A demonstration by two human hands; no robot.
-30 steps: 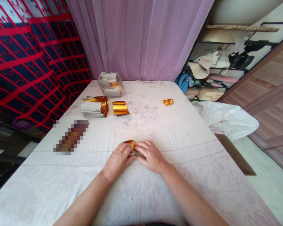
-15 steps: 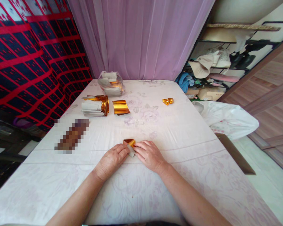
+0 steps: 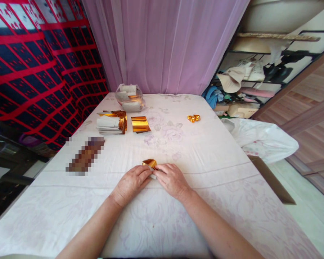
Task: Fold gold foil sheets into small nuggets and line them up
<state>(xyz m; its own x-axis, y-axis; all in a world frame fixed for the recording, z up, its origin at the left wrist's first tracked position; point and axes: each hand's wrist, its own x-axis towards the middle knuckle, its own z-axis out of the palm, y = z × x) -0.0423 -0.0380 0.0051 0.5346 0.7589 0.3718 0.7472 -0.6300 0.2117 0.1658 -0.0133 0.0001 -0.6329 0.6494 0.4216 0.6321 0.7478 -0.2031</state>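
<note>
A small sheet of gold foil paper (image 3: 149, 163), grey-white on its back, is partly folded on the table in front of me. My left hand (image 3: 135, 180) grips its left side with the fingers pressed together. On the right side, my right hand (image 3: 171, 180) holds it too, fingertips close to those of the left. The fingers cover much of the paper's near part. Farther off lie a few flat gold foil sheets (image 3: 140, 124) and, left of them, a thick stack of foil paper (image 3: 110, 123). A folded gold foil piece (image 3: 193, 118) sits at the far right.
At the table's back left stands a clear plastic bag (image 3: 129, 98) with more paper. A blurred-out brown object (image 3: 85, 158) lies at the left. Beyond the right edge are a white plastic bag (image 3: 264, 140) and a shelf with shoes and a cap (image 3: 230, 80).
My fingers have closed in over the foil paper, and its near grey flap shows less. The whole view has shifted slightly; the other things lie as before.
</note>
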